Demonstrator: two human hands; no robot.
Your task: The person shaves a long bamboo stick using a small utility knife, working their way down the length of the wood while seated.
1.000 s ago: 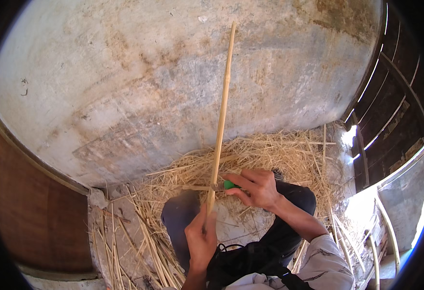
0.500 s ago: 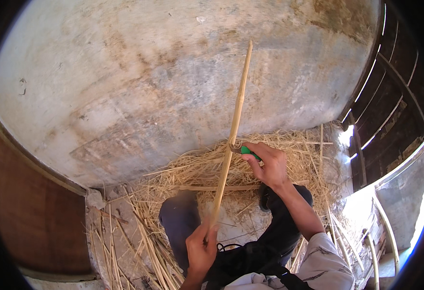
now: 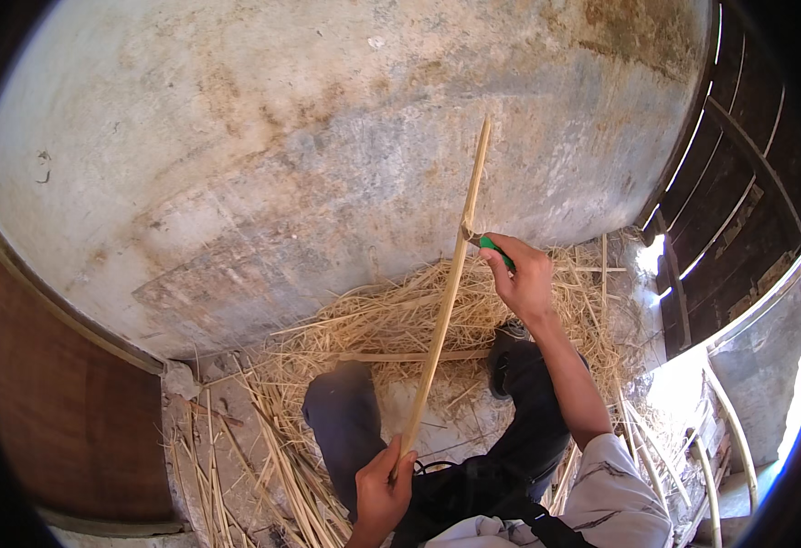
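My left hand (image 3: 384, 493) is closed round the lower end of a long, pale bamboo strip (image 3: 446, 320), which slants upward in front of the wall. Farther up, my right hand (image 3: 525, 279) grips the green handle of a knife (image 3: 495, 253). The short metal blade meets the strip's right side well above its middle, and a small curl shows there. Beyond the blade the strip tapers to a narrow tip.
A stained concrete wall (image 3: 327, 183) rises ahead. Shavings (image 3: 400, 310) are heaped at its foot, around my shoes. Several thin strips (image 3: 281, 475) lie at the left. A brown panel (image 3: 62, 384) stands far left, dark boards (image 3: 738, 201) at the right.
The knife has moved up along the strip, toward its tip, with my right hand. The strip's tip has dropped and shifted right; my left hand keeps its hold slightly lower.
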